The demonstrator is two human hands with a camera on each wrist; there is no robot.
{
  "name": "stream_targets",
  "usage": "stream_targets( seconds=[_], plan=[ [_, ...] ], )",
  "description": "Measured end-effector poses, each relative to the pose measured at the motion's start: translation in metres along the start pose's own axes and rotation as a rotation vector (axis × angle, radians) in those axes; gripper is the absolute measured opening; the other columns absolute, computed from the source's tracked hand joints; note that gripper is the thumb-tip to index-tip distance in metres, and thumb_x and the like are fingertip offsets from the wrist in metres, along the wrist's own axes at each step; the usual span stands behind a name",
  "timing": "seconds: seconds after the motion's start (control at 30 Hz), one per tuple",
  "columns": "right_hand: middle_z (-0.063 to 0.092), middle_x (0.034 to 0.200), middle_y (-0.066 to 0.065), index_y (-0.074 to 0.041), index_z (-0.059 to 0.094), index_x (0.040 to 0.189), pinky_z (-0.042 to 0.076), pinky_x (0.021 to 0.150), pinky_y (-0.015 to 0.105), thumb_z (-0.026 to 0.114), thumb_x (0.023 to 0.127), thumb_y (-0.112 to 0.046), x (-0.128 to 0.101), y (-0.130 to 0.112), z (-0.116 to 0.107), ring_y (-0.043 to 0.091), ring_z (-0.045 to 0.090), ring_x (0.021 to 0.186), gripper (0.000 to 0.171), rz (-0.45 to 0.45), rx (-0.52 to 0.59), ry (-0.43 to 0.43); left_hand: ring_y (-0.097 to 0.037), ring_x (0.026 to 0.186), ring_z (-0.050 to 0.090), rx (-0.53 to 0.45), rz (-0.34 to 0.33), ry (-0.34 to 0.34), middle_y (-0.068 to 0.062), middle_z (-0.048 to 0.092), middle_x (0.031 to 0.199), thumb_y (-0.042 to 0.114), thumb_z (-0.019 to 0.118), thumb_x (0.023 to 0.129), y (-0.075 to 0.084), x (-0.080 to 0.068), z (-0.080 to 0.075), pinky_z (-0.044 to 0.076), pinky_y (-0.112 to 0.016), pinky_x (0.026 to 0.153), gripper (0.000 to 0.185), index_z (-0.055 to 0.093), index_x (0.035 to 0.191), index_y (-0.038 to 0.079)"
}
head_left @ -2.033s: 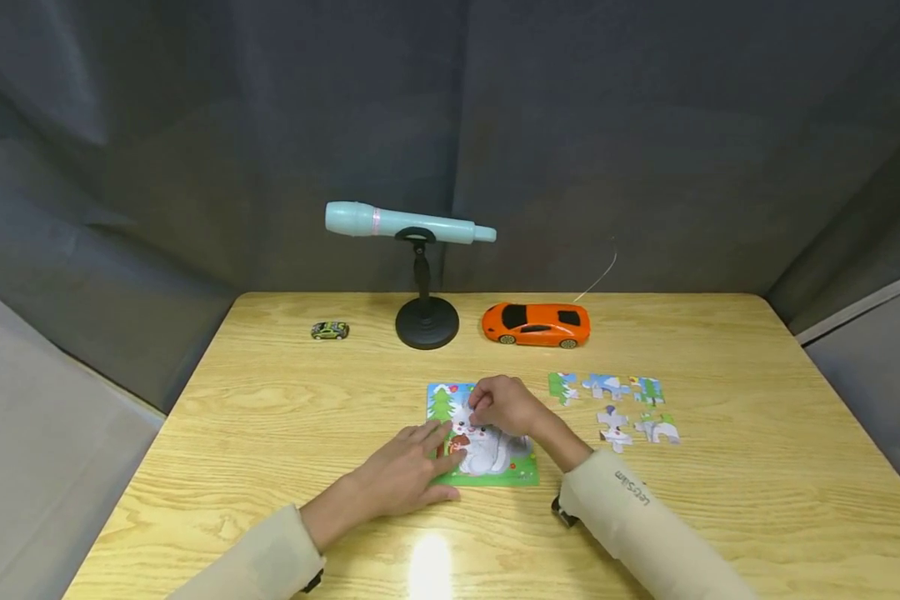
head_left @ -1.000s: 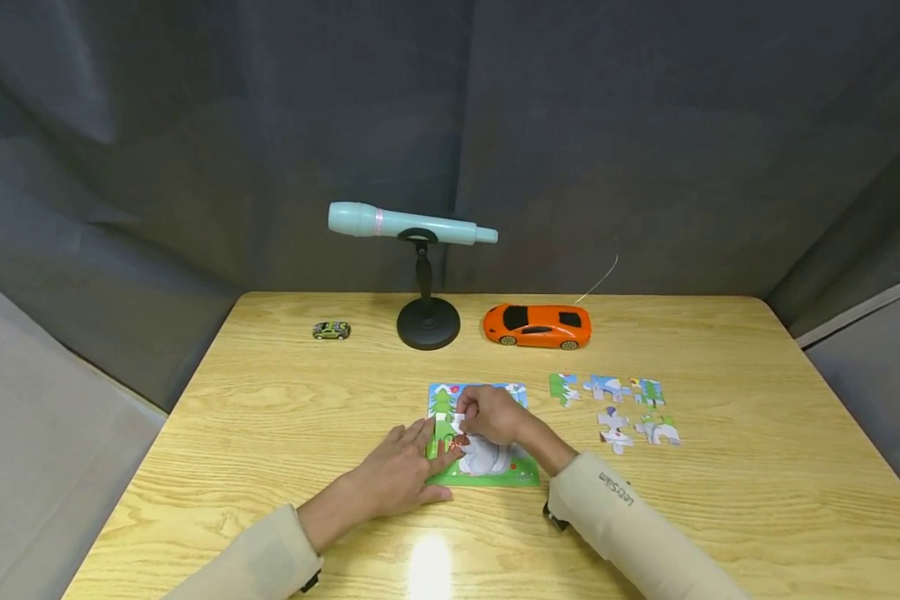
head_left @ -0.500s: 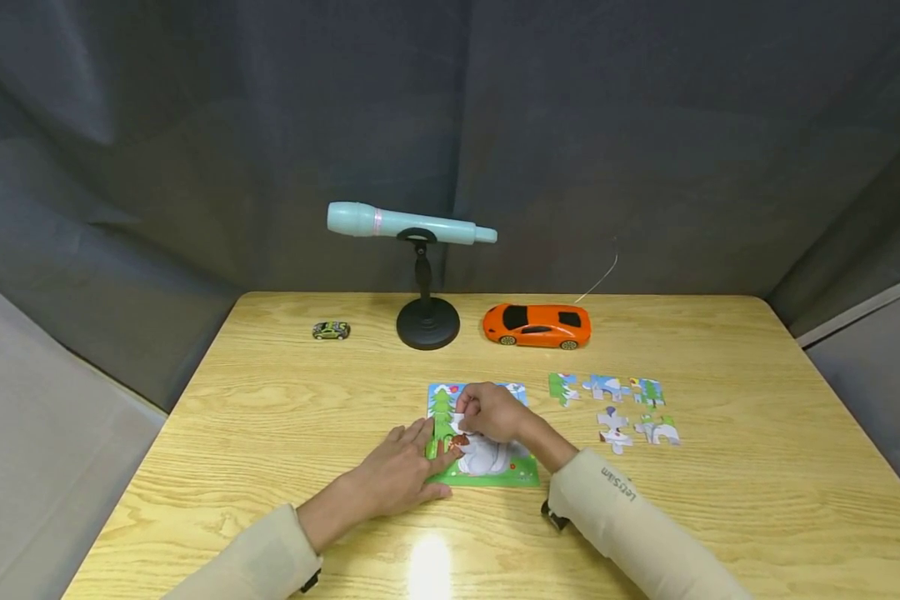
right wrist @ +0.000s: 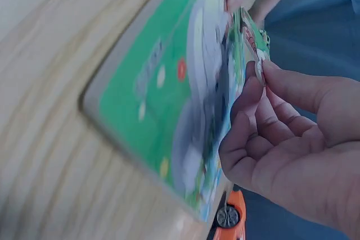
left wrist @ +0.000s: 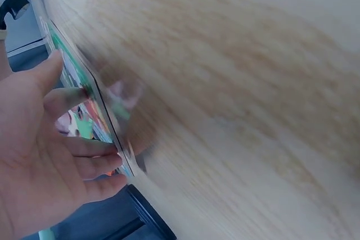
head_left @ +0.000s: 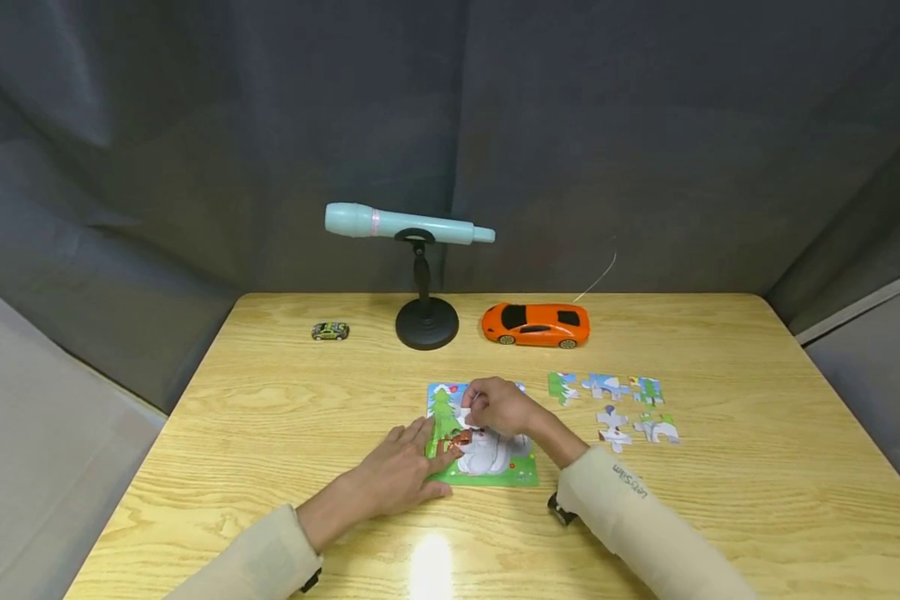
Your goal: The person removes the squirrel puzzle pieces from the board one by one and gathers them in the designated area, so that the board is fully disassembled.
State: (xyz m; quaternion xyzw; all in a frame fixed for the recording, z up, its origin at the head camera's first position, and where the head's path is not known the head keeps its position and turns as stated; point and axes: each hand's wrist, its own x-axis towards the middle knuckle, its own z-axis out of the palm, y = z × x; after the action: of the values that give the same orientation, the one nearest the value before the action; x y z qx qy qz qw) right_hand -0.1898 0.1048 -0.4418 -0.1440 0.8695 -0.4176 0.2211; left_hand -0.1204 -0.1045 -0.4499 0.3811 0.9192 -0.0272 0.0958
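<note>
A jigsaw puzzle board point(head_left: 521, 477) with a green border, a fir tree and a grey-white animal lies on the table in front of me. My left hand point(head_left: 401, 467) rests at its left side, fingers spread and fairly straight over the picture. Over the upper middle of the board is my right hand point(head_left: 501, 407). Its thumb and index finger pinch a puzzle piece point(right wrist: 256, 40) with green, white and red-brown print, which stands tilted up from the board in the right wrist view. My right hand hides part of the picture beneath it.
Several loose puzzle pieces point(head_left: 613, 429) lie right of the board. Behind stand an orange toy car point(head_left: 536, 325) with a thin wire, a light-blue microphone point(head_left: 405, 223) on a black stand point(head_left: 427, 323), and a small green toy car point(head_left: 330, 331). A dark curtain point(head_left: 607, 150) borders the table's back.
My right hand moved left and slightly nearer over the board, then a little back to the right and away with the piece. My left hand has stayed almost in place.
</note>
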Motion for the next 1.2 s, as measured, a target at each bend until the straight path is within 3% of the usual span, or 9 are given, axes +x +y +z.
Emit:
stream_targets(
  seconds=[0.17,0.33,0.63,0.97,1.2],
  plan=[
    [0.055,0.073,0.005,-0.001,0.06,0.1,0.037,0.052,0.024,0.063,0.088,-0.003,-0.012,0.011,-0.016,0.012,0.044,0.058,0.013,-0.022,0.015,0.0,-0.031,0.14,0.035,-0.031,0.052,0.075,-0.018,0.037,0.15,0.05,0.048,0.094,-0.003,0.002,0.005,0.036,-0.045,0.11,0.053,0.049,0.139,0.022],
    [0.054,0.08,0.009,0.002,0.059,0.103,0.039,0.058,0.026,0.061,0.088,-0.002,-0.025,0.026,-0.038,0.015,0.042,0.063,0.015,-0.063,0.028,0.004,-0.025,0.133,0.046,0.035,0.11,0.152,-0.013,0.049,0.143,0.043,0.053,0.094,-0.005,0.005,0.007,0.041,-0.039,0.108,0.047,0.056,0.134,0.019],
    [0.059,0.078,0.011,0.006,0.057,0.103,0.046,0.06,0.033,0.059,0.091,-0.002,-0.044,0.051,-0.064,0.027,0.055,0.069,0.015,-0.042,0.056,0.024,-0.025,0.127,0.052,0.086,0.119,0.185,-0.013,0.055,0.137,0.043,0.056,0.093,-0.003,0.007,0.007,0.047,-0.039,0.1,0.045,0.059,0.131,0.019],
    [0.057,0.076,0.009,0.006,0.059,0.099,0.043,0.057,0.027,0.058,0.087,0.001,-0.061,0.07,-0.086,0.022,0.052,0.067,0.013,0.018,-0.006,0.01,-0.026,0.128,0.052,0.081,0.1,0.181,-0.014,0.055,0.137,0.044,0.058,0.091,-0.002,0.01,0.008,0.045,-0.04,0.102,0.046,0.06,0.13,0.019],
    [0.058,0.075,0.008,0.002,0.061,0.094,0.039,0.052,0.024,0.059,0.085,0.002,-0.064,0.08,-0.09,0.017,0.048,0.062,0.009,0.079,-0.06,0.038,-0.026,0.127,0.052,0.082,0.099,0.183,-0.013,0.055,0.137,0.045,0.058,0.091,-0.002,0.011,0.007,0.046,-0.041,0.101,0.046,0.061,0.129,0.02]
  ],
)
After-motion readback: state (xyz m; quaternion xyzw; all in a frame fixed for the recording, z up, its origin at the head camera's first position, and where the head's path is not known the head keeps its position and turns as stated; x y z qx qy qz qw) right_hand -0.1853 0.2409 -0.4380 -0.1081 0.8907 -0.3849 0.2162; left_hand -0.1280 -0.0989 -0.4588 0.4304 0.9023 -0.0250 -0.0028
